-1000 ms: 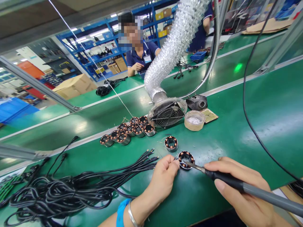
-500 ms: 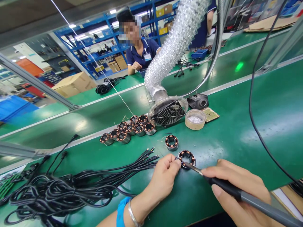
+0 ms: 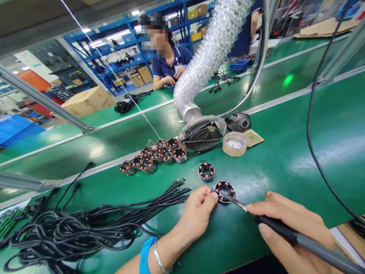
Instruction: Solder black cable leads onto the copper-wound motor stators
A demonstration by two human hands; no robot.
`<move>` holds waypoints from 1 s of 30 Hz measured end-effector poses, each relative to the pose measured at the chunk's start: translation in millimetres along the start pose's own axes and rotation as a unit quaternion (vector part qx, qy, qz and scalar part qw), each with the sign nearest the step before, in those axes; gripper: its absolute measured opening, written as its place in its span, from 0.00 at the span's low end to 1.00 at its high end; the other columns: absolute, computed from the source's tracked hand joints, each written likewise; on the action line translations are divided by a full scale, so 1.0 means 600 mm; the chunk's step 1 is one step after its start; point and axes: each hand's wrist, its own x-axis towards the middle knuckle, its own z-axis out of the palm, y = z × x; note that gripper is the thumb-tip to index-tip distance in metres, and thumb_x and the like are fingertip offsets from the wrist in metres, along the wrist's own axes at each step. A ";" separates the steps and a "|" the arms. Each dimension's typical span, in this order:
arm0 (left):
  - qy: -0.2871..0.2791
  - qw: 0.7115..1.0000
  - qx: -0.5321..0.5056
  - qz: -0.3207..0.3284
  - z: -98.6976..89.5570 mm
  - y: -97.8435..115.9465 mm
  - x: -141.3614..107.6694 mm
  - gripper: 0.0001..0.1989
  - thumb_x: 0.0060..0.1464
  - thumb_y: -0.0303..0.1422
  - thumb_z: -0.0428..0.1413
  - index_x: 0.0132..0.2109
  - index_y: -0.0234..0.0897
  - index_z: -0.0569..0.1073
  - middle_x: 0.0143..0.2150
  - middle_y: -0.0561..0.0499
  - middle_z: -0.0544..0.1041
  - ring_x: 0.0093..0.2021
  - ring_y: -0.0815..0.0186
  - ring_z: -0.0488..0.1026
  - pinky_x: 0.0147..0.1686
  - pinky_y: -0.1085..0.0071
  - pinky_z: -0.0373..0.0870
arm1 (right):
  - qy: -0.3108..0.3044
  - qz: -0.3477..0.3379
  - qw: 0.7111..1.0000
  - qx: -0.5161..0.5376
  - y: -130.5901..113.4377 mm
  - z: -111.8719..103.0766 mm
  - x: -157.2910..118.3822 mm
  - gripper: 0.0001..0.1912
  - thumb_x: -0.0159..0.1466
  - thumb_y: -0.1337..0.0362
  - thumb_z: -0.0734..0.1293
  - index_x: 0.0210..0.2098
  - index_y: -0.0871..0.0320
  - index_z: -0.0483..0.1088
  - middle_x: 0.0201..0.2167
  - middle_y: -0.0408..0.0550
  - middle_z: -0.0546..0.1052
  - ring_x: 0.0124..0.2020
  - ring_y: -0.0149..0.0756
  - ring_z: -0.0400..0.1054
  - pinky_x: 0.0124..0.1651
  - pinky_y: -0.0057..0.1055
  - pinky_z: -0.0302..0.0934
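Observation:
My left hand (image 3: 199, 209) is closed in a pinch at the left edge of a copper-wound ring (image 3: 231, 189); what its fingertips hold is too small to name. In my right hand (image 3: 296, 228) is a soldering iron (image 3: 276, 228) with a black and grey handle, its metal tip over the ring's front left part. A second wound ring (image 3: 206, 172) sits just behind. To the left of my left hand lie black cables (image 3: 148, 201) with bare wire ends.
Several wound rings (image 3: 148, 165) stand near a fan (image 3: 202, 139) on a silver duct (image 3: 199, 76). Right of it are a round dish (image 3: 235, 144) and a black holder (image 3: 238, 122). A hanging cable (image 3: 310, 140) crosses the right side. A person (image 3: 171, 62) sits across the table.
My right hand and the soldering iron have shifted slightly right, the tip still over the ring. The hanging cable has swung right. The person opposite has moved their head and hands.

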 end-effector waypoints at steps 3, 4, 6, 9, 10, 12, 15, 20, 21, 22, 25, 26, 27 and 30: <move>0.000 1.000 -0.001 0.001 -0.001 0.001 0.000 0.21 0.54 0.49 0.55 0.27 0.39 0.58 0.19 0.63 0.52 0.18 0.77 0.44 0.19 0.75 0.42 | -0.002 -0.002 1.000 0.000 0.000 0.000 -0.003 0.12 0.61 0.74 0.61 0.43 0.62 0.71 0.23 0.43 0.66 0.21 0.29 0.61 0.23 0.30 0.56; 0.000 1.000 -0.001 0.002 -0.001 0.001 0.000 0.21 0.54 0.48 0.55 0.27 0.39 0.58 0.19 0.63 0.52 0.18 0.77 0.44 0.19 0.75 0.42 | -0.002 -0.005 1.000 0.001 0.000 0.000 -0.002 0.12 0.61 0.75 0.61 0.43 0.62 0.72 0.23 0.43 0.66 0.22 0.29 0.61 0.23 0.29 0.56; -0.001 1.000 -0.002 0.003 0.000 0.001 0.001 0.21 0.54 0.48 0.55 0.27 0.39 0.58 0.19 0.63 0.52 0.18 0.77 0.44 0.19 0.75 0.42 | -0.001 -0.010 1.000 0.005 0.000 0.000 -0.001 0.12 0.61 0.75 0.61 0.43 0.63 0.72 0.23 0.43 0.66 0.22 0.29 0.61 0.23 0.29 0.56; -0.002 1.000 -0.004 0.001 0.000 -0.001 0.001 0.20 0.54 0.48 0.55 0.27 0.39 0.58 0.19 0.63 0.52 0.18 0.76 0.44 0.19 0.76 0.42 | 0.004 -0.010 1.000 0.004 0.002 0.001 0.002 0.12 0.61 0.75 0.61 0.42 0.62 0.72 0.23 0.43 0.66 0.22 0.29 0.61 0.23 0.29 0.56; -0.001 1.000 -0.003 0.001 0.000 -0.001 0.001 0.20 0.54 0.48 0.55 0.27 0.39 0.58 0.19 0.63 0.52 0.18 0.76 0.44 0.19 0.76 0.42 | 0.004 -0.009 1.000 0.002 0.002 0.002 0.002 0.12 0.61 0.74 0.61 0.42 0.62 0.72 0.23 0.43 0.66 0.21 0.29 0.61 0.23 0.29 0.56; -0.001 1.000 -0.001 0.000 -0.001 -0.002 0.001 0.20 0.55 0.47 0.55 0.27 0.39 0.58 0.19 0.63 0.52 0.18 0.76 0.44 0.19 0.76 0.42 | 0.001 -0.004 1.000 0.001 0.003 0.003 0.001 0.12 0.61 0.74 0.61 0.42 0.62 0.71 0.22 0.42 0.65 0.21 0.28 0.61 0.22 0.29 0.55; -0.001 1.000 -0.004 -0.002 -0.002 -0.002 0.001 0.20 0.55 0.48 0.55 0.27 0.39 0.58 0.19 0.63 0.52 0.18 0.76 0.44 0.19 0.76 0.42 | 0.000 -0.005 1.000 0.001 0.000 0.002 0.000 0.11 0.61 0.74 0.61 0.42 0.63 0.71 0.22 0.42 0.65 0.21 0.28 0.61 0.22 0.29 0.55; 0.001 1.000 -0.003 -0.009 -0.001 0.000 0.000 0.22 0.53 0.50 0.56 0.27 0.39 0.59 0.19 0.63 0.53 0.19 0.76 0.45 0.20 0.75 0.43 | 0.013 -0.005 0.999 -0.039 0.000 -0.006 0.011 0.11 0.62 0.73 0.62 0.42 0.60 0.72 0.23 0.42 0.67 0.21 0.28 0.62 0.22 0.28 0.57; 0.001 1.000 -0.002 -0.008 -0.001 0.000 0.000 0.22 0.52 0.50 0.56 0.27 0.39 0.59 0.19 0.63 0.53 0.19 0.76 0.45 0.20 0.75 0.43 | 0.032 -0.013 0.997 -0.062 0.008 -0.009 0.016 0.12 0.62 0.73 0.62 0.43 0.59 0.72 0.25 0.43 0.69 0.22 0.29 0.63 0.23 0.28 0.58; 0.002 1.000 0.000 -0.006 -0.001 0.001 -0.001 0.23 0.52 0.51 0.56 0.27 0.39 0.59 0.19 0.62 0.53 0.19 0.75 0.45 0.20 0.75 0.43 | 0.061 -0.027 0.993 -0.093 0.021 -0.012 0.021 0.13 0.62 0.73 0.63 0.45 0.58 0.72 0.27 0.44 0.71 0.25 0.31 0.65 0.26 0.29 0.60; 0.001 1.000 0.008 0.010 -0.001 0.001 -0.003 0.24 0.52 0.53 0.56 0.27 0.38 0.60 0.19 0.62 0.54 0.20 0.75 0.47 0.21 0.75 0.44 | 0.132 -0.048 0.967 -0.214 0.080 -0.021 0.034 0.15 0.63 0.71 0.66 0.49 0.54 0.71 0.38 0.48 0.75 0.35 0.38 0.70 0.38 0.35 0.65; -0.002 1.000 0.008 0.016 -0.002 0.000 -0.003 0.24 0.52 0.54 0.56 0.27 0.38 0.61 0.19 0.62 0.55 0.20 0.74 0.48 0.21 0.75 0.45 | 0.117 -0.032 0.962 -0.245 0.101 -0.023 0.037 0.15 0.64 0.69 0.66 0.51 0.54 0.71 0.39 0.49 0.76 0.37 0.40 0.70 0.41 0.37 0.65; -0.004 1.000 0.006 0.021 -0.003 0.000 -0.004 0.23 0.52 0.53 0.56 0.28 0.38 0.62 0.19 0.61 0.56 0.20 0.74 0.49 0.21 0.75 0.46 | 0.080 -0.012 0.962 -0.261 0.119 -0.025 0.038 0.16 0.65 0.68 0.65 0.52 0.55 0.70 0.40 0.50 0.76 0.37 0.40 0.70 0.41 0.37 0.65; -0.014 1.000 -0.005 0.026 -0.008 0.000 -0.007 0.21 0.55 0.51 0.54 0.29 0.36 0.66 0.18 0.60 0.58 0.21 0.73 0.51 0.22 0.75 0.48 | 0.019 0.001 0.970 -0.242 0.142 -0.024 0.039 0.15 0.68 0.68 0.63 0.54 0.57 0.69 0.34 0.47 0.76 0.30 0.36 0.71 0.36 0.33 0.65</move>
